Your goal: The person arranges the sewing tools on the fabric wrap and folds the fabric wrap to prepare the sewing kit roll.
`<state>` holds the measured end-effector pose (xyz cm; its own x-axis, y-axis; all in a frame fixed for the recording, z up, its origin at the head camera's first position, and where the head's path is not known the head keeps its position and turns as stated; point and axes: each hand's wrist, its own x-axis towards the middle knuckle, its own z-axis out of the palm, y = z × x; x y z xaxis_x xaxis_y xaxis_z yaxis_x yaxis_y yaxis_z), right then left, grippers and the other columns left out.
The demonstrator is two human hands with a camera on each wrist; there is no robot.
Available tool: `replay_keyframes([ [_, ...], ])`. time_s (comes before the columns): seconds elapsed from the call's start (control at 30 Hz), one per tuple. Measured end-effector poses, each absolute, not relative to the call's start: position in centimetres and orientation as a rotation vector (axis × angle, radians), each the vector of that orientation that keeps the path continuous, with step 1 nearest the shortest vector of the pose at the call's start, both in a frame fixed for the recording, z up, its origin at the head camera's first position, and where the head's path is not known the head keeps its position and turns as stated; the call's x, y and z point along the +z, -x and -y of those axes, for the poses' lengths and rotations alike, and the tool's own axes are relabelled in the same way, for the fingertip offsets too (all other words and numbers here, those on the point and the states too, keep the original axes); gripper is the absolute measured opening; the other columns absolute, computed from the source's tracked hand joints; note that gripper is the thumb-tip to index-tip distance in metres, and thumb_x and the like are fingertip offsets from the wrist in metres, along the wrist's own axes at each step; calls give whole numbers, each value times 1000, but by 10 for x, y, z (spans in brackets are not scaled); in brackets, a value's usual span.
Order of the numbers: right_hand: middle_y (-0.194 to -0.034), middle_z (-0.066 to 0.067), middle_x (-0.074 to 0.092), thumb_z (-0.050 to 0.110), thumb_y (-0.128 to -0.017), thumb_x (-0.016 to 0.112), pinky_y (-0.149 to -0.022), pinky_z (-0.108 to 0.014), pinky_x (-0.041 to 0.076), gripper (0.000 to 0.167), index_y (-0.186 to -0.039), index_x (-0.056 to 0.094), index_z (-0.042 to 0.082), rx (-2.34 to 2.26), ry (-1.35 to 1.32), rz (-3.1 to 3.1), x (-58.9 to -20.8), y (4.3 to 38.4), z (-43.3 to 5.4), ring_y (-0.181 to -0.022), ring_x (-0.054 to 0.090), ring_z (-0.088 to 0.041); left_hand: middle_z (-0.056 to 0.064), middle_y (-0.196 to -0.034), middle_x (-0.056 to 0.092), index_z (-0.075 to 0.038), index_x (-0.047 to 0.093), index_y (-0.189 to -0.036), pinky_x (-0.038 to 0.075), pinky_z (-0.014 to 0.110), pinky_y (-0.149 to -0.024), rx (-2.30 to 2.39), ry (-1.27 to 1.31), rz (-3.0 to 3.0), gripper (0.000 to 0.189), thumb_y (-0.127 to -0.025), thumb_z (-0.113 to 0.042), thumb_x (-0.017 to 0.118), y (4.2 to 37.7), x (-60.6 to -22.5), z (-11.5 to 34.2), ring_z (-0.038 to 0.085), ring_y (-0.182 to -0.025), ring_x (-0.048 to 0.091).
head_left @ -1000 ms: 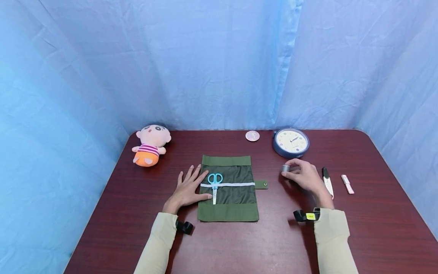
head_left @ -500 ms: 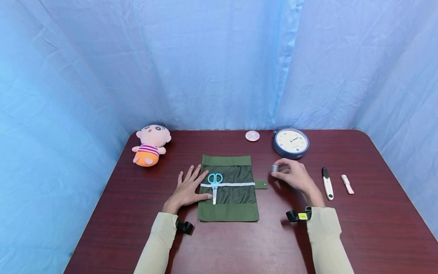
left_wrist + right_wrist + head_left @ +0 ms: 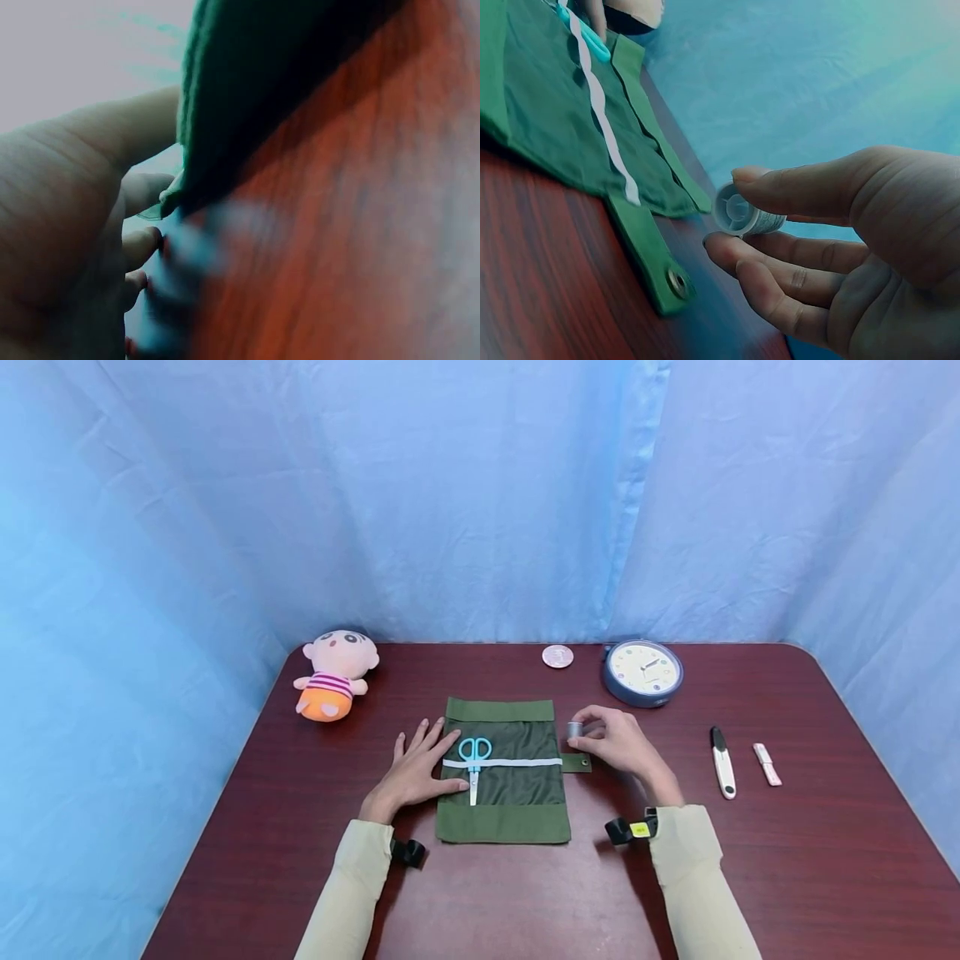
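A green cloth pouch [image 3: 517, 824] lies unfolded on the table, with a white elastic band [image 3: 525, 762] across its middle. Blue-handled scissors [image 3: 475, 752] are tucked under the band near the left side. My left hand [image 3: 415, 774] rests with spread fingers on the pouch's left edge, thumb by the scissor blades. My right hand [image 3: 618, 742] pinches a small grey thread spool [image 3: 574, 730] between thumb and fingers, just off the pouch's right edge. In the right wrist view the spool [image 3: 736, 208] shows its hollow end, above the snap tab [image 3: 649, 255].
Right of my right hand lie a white tool with a black tip [image 3: 723, 763] and a small pale pink item [image 3: 767, 764]. A round clock [image 3: 642, 672] and a shiny disc [image 3: 557, 656] sit at the back. A plush doll [image 3: 335, 675] lies back left.
My right hand has carried the thread spool leftward, from near the clock to beside the pouch's right edge. My left hand stays on the pouch. The head view has shifted slightly.
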<state>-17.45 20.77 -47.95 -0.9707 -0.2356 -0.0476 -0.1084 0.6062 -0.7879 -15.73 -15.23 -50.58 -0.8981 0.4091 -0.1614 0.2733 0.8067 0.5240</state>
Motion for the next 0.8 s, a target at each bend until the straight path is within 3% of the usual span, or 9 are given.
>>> replay_keyframes([
  [0.47, -99, -12, 76, 14, -87, 78, -76, -33, 60, 27, -111, 68, 8, -1332, 386, -2629, -476, 179, -178, -91, 76, -22, 11, -170, 17, -19, 36, -157, -1, 68, -123, 733, -640, -2812, 87, -86, -52, 73, 162, -473, 126, 33, -160, 3],
  [0.8, -102, -14, 74, 13, -87, 78, -71, -33, 60, 26, -110, 69, 6, -1314, 441, -2613, -477, 180, -158, -89, 76, -24, 8, -170, 18, -20, 37, -157, 1, 64, -125, 674, -726, -2712, 83, -89, -54, 70, 161, -478, 94, 30, -160, 3],
])
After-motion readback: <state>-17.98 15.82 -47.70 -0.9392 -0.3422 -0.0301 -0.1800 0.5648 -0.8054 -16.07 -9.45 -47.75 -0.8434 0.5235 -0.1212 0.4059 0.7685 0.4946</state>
